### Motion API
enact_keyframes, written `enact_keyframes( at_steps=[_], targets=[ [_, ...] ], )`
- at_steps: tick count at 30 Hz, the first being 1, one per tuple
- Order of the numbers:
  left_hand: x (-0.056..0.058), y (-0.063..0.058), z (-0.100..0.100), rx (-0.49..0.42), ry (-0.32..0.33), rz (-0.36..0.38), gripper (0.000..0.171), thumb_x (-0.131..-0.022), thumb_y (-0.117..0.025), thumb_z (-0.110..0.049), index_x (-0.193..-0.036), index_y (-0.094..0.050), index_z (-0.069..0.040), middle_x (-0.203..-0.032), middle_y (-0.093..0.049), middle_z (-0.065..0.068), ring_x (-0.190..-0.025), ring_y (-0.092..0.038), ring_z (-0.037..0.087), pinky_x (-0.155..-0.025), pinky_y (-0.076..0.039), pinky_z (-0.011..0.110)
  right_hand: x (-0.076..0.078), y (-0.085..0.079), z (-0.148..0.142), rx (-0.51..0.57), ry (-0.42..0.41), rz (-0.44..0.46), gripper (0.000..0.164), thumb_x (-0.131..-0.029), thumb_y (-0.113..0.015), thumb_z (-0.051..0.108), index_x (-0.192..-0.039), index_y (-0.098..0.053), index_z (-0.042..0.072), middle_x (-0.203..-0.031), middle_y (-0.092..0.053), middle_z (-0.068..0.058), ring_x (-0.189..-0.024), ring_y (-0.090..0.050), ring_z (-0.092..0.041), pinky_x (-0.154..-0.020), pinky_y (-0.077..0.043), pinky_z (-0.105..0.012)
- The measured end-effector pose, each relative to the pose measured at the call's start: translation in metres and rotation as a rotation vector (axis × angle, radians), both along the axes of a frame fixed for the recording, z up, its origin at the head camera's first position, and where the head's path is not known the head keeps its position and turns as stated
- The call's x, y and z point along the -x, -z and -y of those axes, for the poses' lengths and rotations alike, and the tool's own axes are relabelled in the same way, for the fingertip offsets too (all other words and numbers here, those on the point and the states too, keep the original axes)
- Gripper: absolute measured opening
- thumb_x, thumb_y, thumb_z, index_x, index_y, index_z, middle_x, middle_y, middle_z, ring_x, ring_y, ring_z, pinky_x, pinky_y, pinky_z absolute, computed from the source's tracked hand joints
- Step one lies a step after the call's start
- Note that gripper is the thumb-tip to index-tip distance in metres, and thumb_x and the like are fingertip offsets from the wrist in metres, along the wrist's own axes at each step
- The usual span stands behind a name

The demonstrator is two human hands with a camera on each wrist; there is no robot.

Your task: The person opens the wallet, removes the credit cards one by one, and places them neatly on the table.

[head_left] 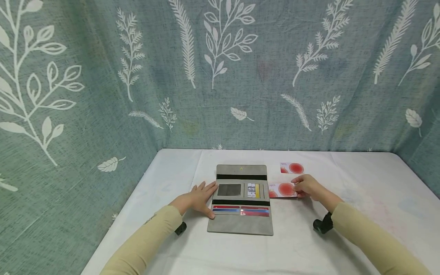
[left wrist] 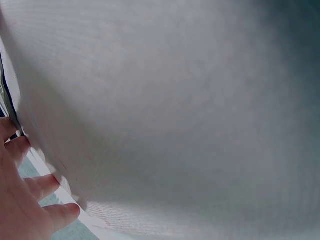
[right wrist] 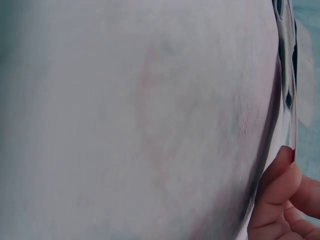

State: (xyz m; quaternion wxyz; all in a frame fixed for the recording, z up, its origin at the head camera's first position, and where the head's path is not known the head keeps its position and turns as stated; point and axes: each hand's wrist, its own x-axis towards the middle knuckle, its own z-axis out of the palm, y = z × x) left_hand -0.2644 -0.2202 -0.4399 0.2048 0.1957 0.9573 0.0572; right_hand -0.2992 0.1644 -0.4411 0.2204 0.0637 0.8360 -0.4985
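A grey wallet [head_left: 240, 226] lies unfolded on the table, with several cards in its lower slots and a dark clear window above. Spread fingers of my left hand [head_left: 197, 199] touch the wallet's left edge; in the left wrist view those fingers [left wrist: 42, 187] are extended. My right hand [head_left: 309, 188] pinches the right end of a white card with a red circle [head_left: 280, 189] between thumb and fingers. This card's left end meets the wallet's right edge; whether it is tucked inside, I cannot tell. In the right wrist view the pinching fingers [right wrist: 280, 195] show at the lower right.
A second card with a red circle [head_left: 292, 167] lies behind my right hand. White cloth [head_left: 185, 252] covers the table. Green leaf-patterned fabric [head_left: 220, 114] hangs behind it and on the left side. Black wrist devices [head_left: 323, 224] sit under both sleeves.
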Motion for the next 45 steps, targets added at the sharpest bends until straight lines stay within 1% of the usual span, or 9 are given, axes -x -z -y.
enact_keyframes(
  at_steps=[4,10,16,19,26,32,36,42,45],
  targets=[
    [0.000,0.000,0.000,0.005,-0.001,0.000,0.113,-0.062,-0.075,-0.057,-0.147,-0.017,-0.011,-0.154,-0.012,0.006,-0.138,-0.007,0.040,-0.108,-0.008,0.058,-0.001,-0.003,-0.010,0.010,0.015,0.010,0.038,-0.088,-0.053,0.001,-0.123,-0.043,-0.012,-0.074,-0.052,-0.005,-0.055,-0.049,-0.011,-0.056,-0.047,-0.021],
    [-0.001,-0.001,-0.002,0.002,-0.002,-0.001,0.112,-0.062,-0.075,-0.056,-0.147,-0.017,-0.011,-0.154,-0.012,0.006,-0.138,-0.006,0.040,-0.108,-0.008,0.059,-0.001,-0.009,-0.027,0.009,0.017,-0.003,0.041,-0.089,-0.053,0.002,-0.125,-0.041,-0.013,-0.078,-0.052,-0.005,-0.060,-0.049,-0.011,-0.059,-0.047,-0.023],
    [0.000,0.000,-0.001,0.002,-0.003,-0.007,0.112,-0.063,-0.076,-0.055,-0.147,-0.017,-0.012,-0.154,-0.012,0.005,-0.138,-0.006,0.040,-0.107,-0.009,0.059,0.001,-0.014,-0.050,-0.032,0.038,0.015,0.041,-0.090,-0.050,0.003,-0.127,-0.038,-0.011,-0.088,-0.051,-0.009,-0.069,-0.048,-0.016,-0.062,-0.046,-0.025],
    [0.001,0.001,-0.001,0.000,-0.003,-0.006,0.112,-0.063,-0.076,-0.055,-0.147,-0.017,-0.012,-0.154,-0.012,0.005,-0.138,-0.006,0.040,-0.107,-0.009,0.060,0.003,-0.016,-0.062,-0.026,0.051,0.019,0.042,-0.091,-0.049,0.003,-0.128,-0.037,-0.012,-0.086,-0.050,-0.008,-0.068,-0.048,-0.015,-0.062,-0.046,-0.026],
    [0.001,0.000,-0.001,0.007,-0.004,-0.003,0.112,-0.062,-0.076,-0.055,-0.147,-0.017,-0.012,-0.154,-0.012,0.005,-0.138,-0.006,0.040,-0.106,-0.008,0.061,0.007,-0.024,-0.084,-0.023,0.073,0.007,0.044,-0.091,-0.048,0.003,-0.129,-0.033,-0.014,-0.075,-0.049,-0.002,-0.063,-0.047,-0.012,-0.062,-0.047,-0.027],
    [0.000,0.000,-0.002,-0.002,-0.015,0.009,0.112,-0.062,-0.075,-0.055,-0.147,-0.016,-0.012,-0.154,-0.011,0.005,-0.139,-0.004,0.039,-0.107,-0.005,0.061,0.011,-0.031,-0.095,-0.025,0.133,0.023,0.045,-0.092,-0.047,0.002,-0.130,-0.031,-0.013,-0.074,-0.049,-0.002,-0.061,-0.046,-0.013,-0.061,-0.046,-0.026],
    [0.001,0.002,-0.001,-0.008,-0.014,0.006,0.113,-0.061,-0.076,-0.055,-0.147,-0.017,-0.012,-0.154,-0.011,0.005,-0.139,-0.004,0.039,-0.106,-0.005,0.061,0.016,-0.032,-0.101,-0.030,0.168,0.002,0.044,-0.092,-0.046,0.002,-0.130,-0.031,-0.014,-0.075,-0.047,-0.003,-0.061,-0.045,-0.012,-0.060,-0.045,-0.025],
    [0.003,0.004,0.000,-0.001,-0.013,-0.006,0.113,-0.061,-0.076,-0.056,-0.147,-0.017,-0.013,-0.154,-0.011,0.004,-0.139,-0.004,0.039,-0.106,-0.006,0.062,0.028,-0.026,-0.110,-0.055,0.272,-0.034,0.049,-0.091,-0.048,0.002,-0.134,-0.030,-0.013,-0.096,-0.046,-0.016,-0.065,-0.046,-0.014,-0.061,-0.047,-0.026],
    [0.003,0.004,0.000,0.002,-0.014,-0.006,0.113,-0.061,-0.076,-0.056,-0.147,-0.017,-0.013,-0.154,-0.011,0.004,-0.139,-0.004,0.039,-0.106,-0.006,0.062,0.031,-0.021,-0.113,-0.065,0.312,-0.062,0.049,-0.091,-0.048,0.002,-0.134,-0.031,-0.012,-0.100,-0.046,-0.019,-0.065,-0.047,-0.013,-0.060,-0.047,-0.026]
  ],
)
